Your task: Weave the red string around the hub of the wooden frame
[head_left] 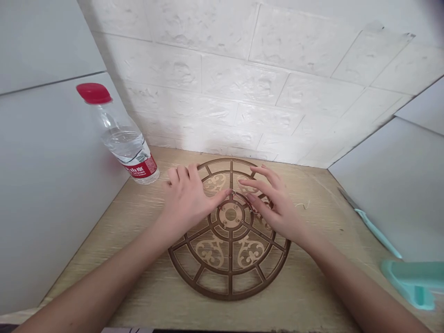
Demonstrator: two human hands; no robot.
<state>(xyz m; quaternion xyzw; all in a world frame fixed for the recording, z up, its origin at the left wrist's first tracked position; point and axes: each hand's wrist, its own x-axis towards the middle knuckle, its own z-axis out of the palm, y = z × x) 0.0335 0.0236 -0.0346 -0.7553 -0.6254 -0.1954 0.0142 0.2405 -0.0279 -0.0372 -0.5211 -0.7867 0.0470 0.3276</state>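
**Setting:** A corner with a white brick-textured wall (243, 92) along the far side, a pale grey panel (48, 194) on the left and another (402, 185) on the right.

**Tabletop:** A light wood-grain tabletop (298, 296) fills the lower view.

**Main object:** A flat round brown fretwork wheel (231, 282) lies at the tabletop's centre. Spokes and concentric rings frame scrollwork panels around a central hub (231, 214). Its material is hard to tell. It looks light and stiff, but the thin spokes may be fragile, so the outer rim, held at opposite sides, seems the safest hold.

**Bottle:** A clear plastic water bottle (121, 134) with a red cap and red label leans against the left panel, far left of the wheel.

**Right edge:** A knife (376, 233) with a teal handle rests against the right panel, near a teal plastic object (412, 282) of unclear use.

**Left hand:** The left hand (185, 203) is over the wheel's left side, its grip open and fingers spread, holding nothing.

**Right hand:** The right hand (277, 208) is over the wheel's right side, its grip equally wide and empty.
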